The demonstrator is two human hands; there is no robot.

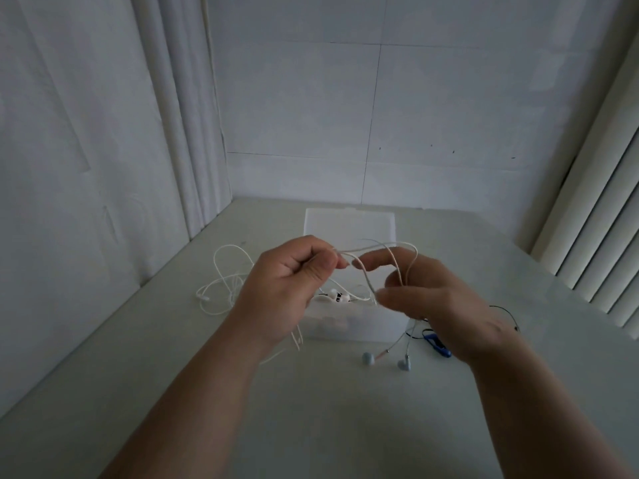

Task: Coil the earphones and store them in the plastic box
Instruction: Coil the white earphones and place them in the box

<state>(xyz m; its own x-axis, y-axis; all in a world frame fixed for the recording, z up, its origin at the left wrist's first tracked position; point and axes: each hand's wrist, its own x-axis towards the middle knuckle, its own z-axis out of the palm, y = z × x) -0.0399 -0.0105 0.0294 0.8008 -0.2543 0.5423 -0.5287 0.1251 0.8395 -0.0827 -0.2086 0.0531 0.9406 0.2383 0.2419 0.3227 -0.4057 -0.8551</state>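
Currently in hand: a thin pale earphone cable is hanging in loose loops between both hands, above the translucent plastic box.
Left hand: the left hand is pinching one strand between thumb and curled fingers.
Right hand: the right hand is carrying loops over its spread fingers. Its thumb seems to be nipping a strand against a fingertip, though blur is making that uncertain.
Loose end: two pale blue earbuds are lying on the grey table just before the box, trailing from the held cable.
Handling: the cable is looking light, limp and springy, so its loops are probably wanting to slide and tangle. Gripping where the loops cross is likely safer than tugging at the delicate bud joints.
Nearby: a white cable is sprawling left of the box, white earbuds are sitting inside it, and a small blue clip is lying at the right.
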